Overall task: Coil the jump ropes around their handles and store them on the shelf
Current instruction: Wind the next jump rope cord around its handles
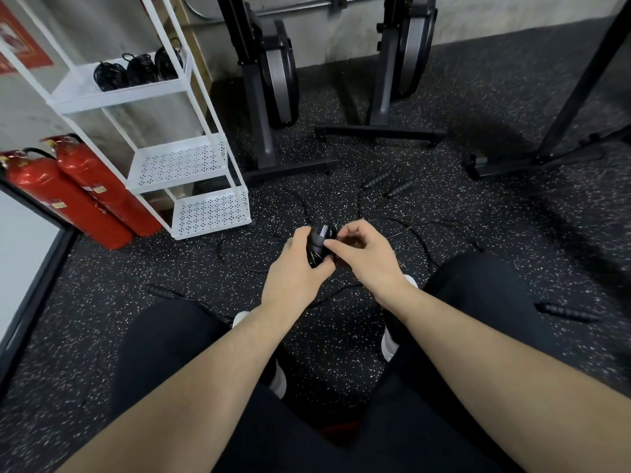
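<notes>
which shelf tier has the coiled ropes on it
The top tier of the white shelf: three coiled black ropes sit on it. The middle and bottom tiers hold none.

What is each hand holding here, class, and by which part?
The left hand grips a coiled jump rope bundle round its wrapped handles. The right hand pinches the same bundle's side with its fingers, apparently at the cord.

Speckled floor [478, 107] — loose ropes [239, 264], white shelf [191, 165].
</notes>
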### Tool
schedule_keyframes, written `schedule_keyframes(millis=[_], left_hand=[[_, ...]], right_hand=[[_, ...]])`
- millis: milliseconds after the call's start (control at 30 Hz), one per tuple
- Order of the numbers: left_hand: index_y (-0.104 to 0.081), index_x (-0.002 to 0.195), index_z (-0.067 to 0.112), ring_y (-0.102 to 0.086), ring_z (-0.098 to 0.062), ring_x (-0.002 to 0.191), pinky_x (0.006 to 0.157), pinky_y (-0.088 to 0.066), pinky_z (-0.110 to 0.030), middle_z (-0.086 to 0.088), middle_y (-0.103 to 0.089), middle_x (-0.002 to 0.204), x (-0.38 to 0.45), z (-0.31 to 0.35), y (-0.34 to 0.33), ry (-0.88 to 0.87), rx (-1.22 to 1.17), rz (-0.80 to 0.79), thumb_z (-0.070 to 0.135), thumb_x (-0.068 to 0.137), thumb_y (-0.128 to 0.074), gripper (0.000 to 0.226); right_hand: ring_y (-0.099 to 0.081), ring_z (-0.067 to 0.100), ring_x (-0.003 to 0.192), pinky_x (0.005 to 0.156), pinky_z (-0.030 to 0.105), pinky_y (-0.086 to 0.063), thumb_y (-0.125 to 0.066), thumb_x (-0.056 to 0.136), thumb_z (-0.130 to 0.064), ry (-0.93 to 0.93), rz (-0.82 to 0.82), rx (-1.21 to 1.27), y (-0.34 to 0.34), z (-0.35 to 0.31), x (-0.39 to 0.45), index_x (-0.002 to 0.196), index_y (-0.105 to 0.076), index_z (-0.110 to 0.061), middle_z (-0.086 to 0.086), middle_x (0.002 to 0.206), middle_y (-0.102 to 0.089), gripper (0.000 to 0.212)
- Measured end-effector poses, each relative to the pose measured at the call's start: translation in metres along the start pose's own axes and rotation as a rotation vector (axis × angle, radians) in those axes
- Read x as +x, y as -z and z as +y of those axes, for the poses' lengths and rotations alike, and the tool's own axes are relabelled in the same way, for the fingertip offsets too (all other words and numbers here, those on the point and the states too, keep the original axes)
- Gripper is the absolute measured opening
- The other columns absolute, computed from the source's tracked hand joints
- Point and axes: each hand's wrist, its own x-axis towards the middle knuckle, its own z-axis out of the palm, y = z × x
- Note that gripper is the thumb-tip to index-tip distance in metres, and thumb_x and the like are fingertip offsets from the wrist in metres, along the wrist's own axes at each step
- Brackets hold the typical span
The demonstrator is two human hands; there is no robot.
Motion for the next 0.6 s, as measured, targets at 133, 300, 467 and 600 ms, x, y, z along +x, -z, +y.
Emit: schedule_keyframes(millis=[133,300,467,600], left_hand=[[-0.040,0.139,0.032,-0.064,-0.027,0.104,0.084,-0.053,-0.043,0.003,-0.058,0.127,0.002,0.004,0.000,-0.012,0.042,0.017,0.048,0.094,-0.064,0.053],[-0.040,0.136,0.028,-0.065,-0.029,0.102,0.081,-0.054,-0.043,0.001,-0.058,0.124,0.006,0.011,-0.001,0.018,0.088,-0.033,0.051,0.092,-0.066,0.056],[-0.042,0.124,0.028,-0.066,-0.028,0.094,0.076,-0.054,-0.043,0.000,-0.063,0.111,0.018,0.017,-0.003,0.075,0.092,-0.079,0.045,0.089,-0.066,0.046],[-0.042,0.131,0.024,-0.066,-0.029,0.089,0.071,-0.053,-0.040,-0.003,-0.067,0.104,0.025,0.019,0.000,0.092,0.151,-0.103,0.034,0.094,-0.059,0.042]], right_hand=[[-0.061,-0.009,0.074,0.070,0.009,-0.046,-0.078,0.088,-0.021,-0.024,0.054,0.027,-0.001,-0.001,0.001,0.086,-0.075,-0.028,-0.019,0.083,-0.072,0.008],[-0.056,0.000,0.108,0.096,0.022,-0.041,-0.070,0.094,-0.021,0.020,0.056,-0.082,-0.003,-0.001,0.004,0.088,-0.070,-0.027,-0.015,0.118,-0.062,0.008],[-0.036,0.015,0.144,0.121,0.032,-0.024,-0.056,0.103,-0.021,0.167,-0.016,-0.292,-0.002,-0.003,0.005,0.093,-0.059,-0.032,-0.005,0.148,-0.051,0.015],[-0.038,0.007,0.140,0.112,0.010,-0.022,-0.057,0.102,-0.020,0.264,-0.118,-0.333,-0.001,-0.007,0.003,0.098,-0.062,-0.025,-0.007,0.148,-0.051,0.009]])
